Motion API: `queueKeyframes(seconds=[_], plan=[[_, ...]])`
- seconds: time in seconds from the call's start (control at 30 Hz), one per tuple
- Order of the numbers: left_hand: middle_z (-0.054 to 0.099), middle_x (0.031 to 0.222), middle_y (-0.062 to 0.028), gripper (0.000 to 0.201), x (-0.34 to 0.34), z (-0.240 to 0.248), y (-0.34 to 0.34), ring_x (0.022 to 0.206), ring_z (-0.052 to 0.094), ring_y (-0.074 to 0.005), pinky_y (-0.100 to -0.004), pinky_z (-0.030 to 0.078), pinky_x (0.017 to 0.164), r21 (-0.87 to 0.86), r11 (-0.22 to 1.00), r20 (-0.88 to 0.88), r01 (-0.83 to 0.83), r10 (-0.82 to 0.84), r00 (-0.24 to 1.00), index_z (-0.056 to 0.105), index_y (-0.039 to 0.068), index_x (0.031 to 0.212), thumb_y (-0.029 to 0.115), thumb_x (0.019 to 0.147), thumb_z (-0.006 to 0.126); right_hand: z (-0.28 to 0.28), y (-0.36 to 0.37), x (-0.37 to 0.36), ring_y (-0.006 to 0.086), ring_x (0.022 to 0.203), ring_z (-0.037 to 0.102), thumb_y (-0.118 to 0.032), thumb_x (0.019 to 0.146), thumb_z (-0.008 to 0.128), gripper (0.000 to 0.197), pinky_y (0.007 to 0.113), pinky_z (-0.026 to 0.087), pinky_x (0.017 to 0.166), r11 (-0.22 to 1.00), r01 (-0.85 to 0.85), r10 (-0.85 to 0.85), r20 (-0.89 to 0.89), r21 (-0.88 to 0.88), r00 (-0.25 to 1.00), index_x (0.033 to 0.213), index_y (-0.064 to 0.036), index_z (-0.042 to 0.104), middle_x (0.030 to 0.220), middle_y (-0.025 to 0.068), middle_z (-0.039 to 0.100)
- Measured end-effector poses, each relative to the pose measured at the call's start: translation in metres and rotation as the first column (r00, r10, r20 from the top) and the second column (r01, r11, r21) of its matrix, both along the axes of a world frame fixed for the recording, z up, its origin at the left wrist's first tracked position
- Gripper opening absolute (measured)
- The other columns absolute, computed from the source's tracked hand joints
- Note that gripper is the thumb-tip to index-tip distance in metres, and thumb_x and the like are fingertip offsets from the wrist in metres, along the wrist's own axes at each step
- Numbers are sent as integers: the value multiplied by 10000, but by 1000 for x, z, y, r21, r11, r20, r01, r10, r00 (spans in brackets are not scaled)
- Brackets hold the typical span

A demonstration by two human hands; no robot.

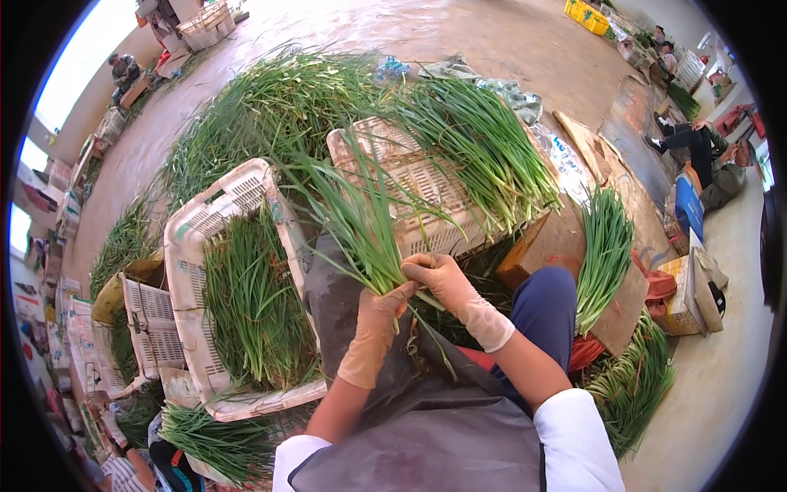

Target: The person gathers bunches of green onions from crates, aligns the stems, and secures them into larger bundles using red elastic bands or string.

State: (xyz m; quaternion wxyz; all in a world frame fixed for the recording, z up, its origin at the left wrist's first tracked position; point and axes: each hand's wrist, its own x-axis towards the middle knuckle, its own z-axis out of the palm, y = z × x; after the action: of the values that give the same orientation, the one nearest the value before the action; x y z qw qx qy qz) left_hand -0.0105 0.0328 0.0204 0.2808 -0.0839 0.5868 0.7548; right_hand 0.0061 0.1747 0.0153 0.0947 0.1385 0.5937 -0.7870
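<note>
My left hand, in a thin pale glove, is closed round the lower stems of a bunch of chives. The long leaves fan up and away to the left, over the gap between two crates. My right hand, gloved the same way, pinches at the stem ends beside the left hand. A few loose stems hang below onto my dark apron. Just beyond, an upturned white plastic crate carries a large pile of chives. What exactly the right fingertips grip is too small to tell.
To the left stands a white crate with chives in it. A big heap of chives lies behind it. A bundle rests on a board at right, more chives below. Other people sit along both sides.
</note>
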Motion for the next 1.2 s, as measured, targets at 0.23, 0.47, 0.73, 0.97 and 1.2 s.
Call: queueKeyframes(seconds=[0.23,0.47,0.73,0.97,1.2], plan=[[641,711,-77,163,4,-23,0,448,435,-77,-214,307,411,97,977,90,-189,181,979,571,35,878,126,800,682,-21,-2,10,117,730,559,-164,852,553,160,234,433,718,916,342,-341,42,-211,939,869,-13,602,796,36,612],[633,758,-75,205,6,-32,10,418,403,-78,-207,301,375,152,985,343,-83,26,939,614,33,944,213,847,636,-31,5,15,52,582,455,-186,898,532,137,188,382,568,923,369,-375,-45,-111,926,868,-53,547,731,-7,567],[616,715,-48,196,-18,-32,-10,447,474,-67,-164,367,369,241,911,207,-335,289,935,604,24,889,202,828,661,-4,33,40,33,549,417,-241,900,525,170,158,342,501,902,211,-276,-127,-376,953,848,-83,557,748,-10,562],[566,725,-8,203,-42,13,-30,625,548,-113,-270,490,650,392,862,40,-321,332,942,562,76,850,266,853,634,-42,87,-16,323,757,623,-376,784,627,399,380,481,722,158,-210,-140,233,965,962,872,13,626,777,169,644],[404,570,43,303,-24,-4,-9,431,314,-45,-208,256,414,288,937,238,-199,131,962,544,55,1048,252,844,650,-30,37,-9,324,616,603,-225,805,588,155,410,464,534,159,330,-153,-307,931,939,801,-73,616,669,140,602]])
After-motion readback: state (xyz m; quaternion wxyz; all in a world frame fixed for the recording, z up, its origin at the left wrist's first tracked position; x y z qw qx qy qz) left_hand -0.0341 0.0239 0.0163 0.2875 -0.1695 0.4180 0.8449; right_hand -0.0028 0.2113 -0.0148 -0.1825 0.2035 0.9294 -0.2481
